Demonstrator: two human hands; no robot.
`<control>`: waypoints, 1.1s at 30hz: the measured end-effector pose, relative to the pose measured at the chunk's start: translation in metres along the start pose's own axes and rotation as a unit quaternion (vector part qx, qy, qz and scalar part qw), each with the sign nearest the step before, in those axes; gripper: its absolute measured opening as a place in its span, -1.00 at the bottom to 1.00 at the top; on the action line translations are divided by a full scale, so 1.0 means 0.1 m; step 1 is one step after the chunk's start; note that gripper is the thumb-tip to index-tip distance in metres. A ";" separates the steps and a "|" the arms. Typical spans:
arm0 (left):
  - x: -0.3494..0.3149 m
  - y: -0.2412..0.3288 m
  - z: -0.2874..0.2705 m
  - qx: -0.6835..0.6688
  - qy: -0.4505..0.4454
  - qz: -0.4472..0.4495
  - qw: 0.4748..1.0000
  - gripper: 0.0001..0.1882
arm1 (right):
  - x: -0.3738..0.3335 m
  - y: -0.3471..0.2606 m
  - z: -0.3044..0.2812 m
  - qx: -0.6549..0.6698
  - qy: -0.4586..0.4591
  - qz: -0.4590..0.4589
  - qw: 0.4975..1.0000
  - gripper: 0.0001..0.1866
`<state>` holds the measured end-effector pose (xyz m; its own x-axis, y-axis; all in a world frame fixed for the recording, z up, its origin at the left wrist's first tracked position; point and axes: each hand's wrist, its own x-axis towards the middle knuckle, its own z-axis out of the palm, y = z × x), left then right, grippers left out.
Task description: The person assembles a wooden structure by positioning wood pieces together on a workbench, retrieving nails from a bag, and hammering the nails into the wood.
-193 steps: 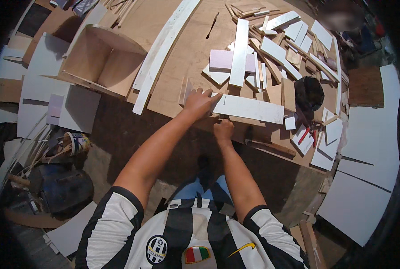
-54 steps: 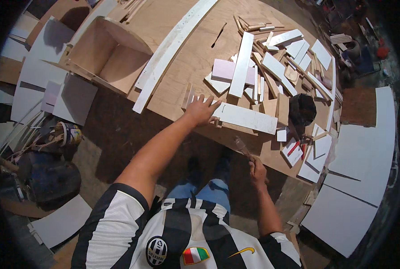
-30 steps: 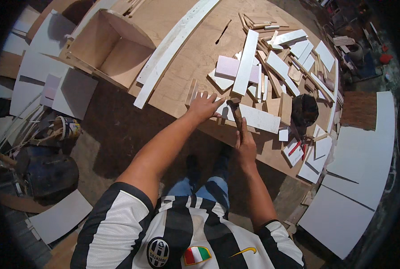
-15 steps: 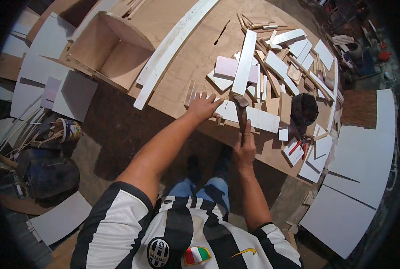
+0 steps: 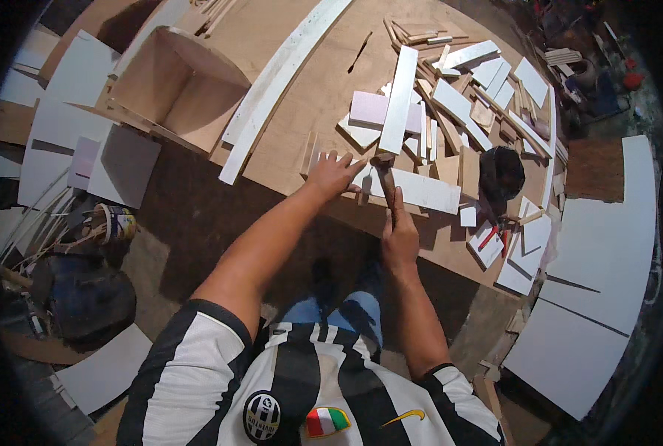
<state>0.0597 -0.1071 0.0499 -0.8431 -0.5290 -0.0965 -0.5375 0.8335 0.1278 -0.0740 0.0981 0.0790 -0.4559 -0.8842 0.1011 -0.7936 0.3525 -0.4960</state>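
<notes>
A white-faced board (image 5: pixel 424 190) lies along the near edge of the workbench. My left hand (image 5: pixel 331 177) rests on its left end, fingers spread across the white face. My right hand (image 5: pixel 401 239) is wrapped round the handle of a hammer (image 5: pixel 385 178). The hammer's head is over the board, a little to the right of my left fingertips. Whether it touches the board, or a nail under it, I cannot make out. A narrow white strip (image 5: pixel 400 100) lies just beyond the hammer head.
Wood offcuts (image 5: pixel 461 108) are heaped on the workbench (image 5: pixel 324 97) at far right. A black bag (image 5: pixel 502 176) and red-handled pliers (image 5: pixel 489 238) sit right of the board. An open wooden box (image 5: pixel 179 82) and a long white plank (image 5: pixel 272 97) lie left. White panels (image 5: pixel 580 327) stand at right.
The hammer and my right hand have shifted a little to the left, bringing the hammer head closer to my left hand. My left hand stays on the board.
</notes>
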 end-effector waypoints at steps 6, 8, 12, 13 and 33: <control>-0.07 0.05 -0.02 -0.006 0.002 -0.022 1.000 -0.10 | -0.08 0.02 -0.03 0.034 0.022 0.012 0.999 -0.30; -0.04 0.05 -0.03 -0.013 -0.001 -0.021 1.000 -0.10 | -0.10 0.04 0.00 0.019 0.018 0.010 1.000 -0.31; -0.05 0.02 0.06 -0.010 0.025 -0.031 0.999 -0.06 | -0.06 -0.11 -0.08 0.039 0.072 -0.015 0.996 -0.30; -0.04 0.02 0.06 -0.011 0.025 -0.032 0.999 -0.06 | -0.06 -0.11 -0.07 0.056 0.104 -0.034 0.992 -0.30; -0.02 0.04 0.03 -0.004 -0.025 -0.023 0.999 -0.20 | -0.10 -0.05 0.14 0.026 0.056 0.005 0.998 -0.31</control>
<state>0.0587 -0.1022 0.0474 -0.8161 -0.5574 -0.1525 -0.5757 0.8072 0.1303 -0.0596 0.1006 0.0685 -0.5084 -0.8401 0.1891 -0.7678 0.3429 -0.5412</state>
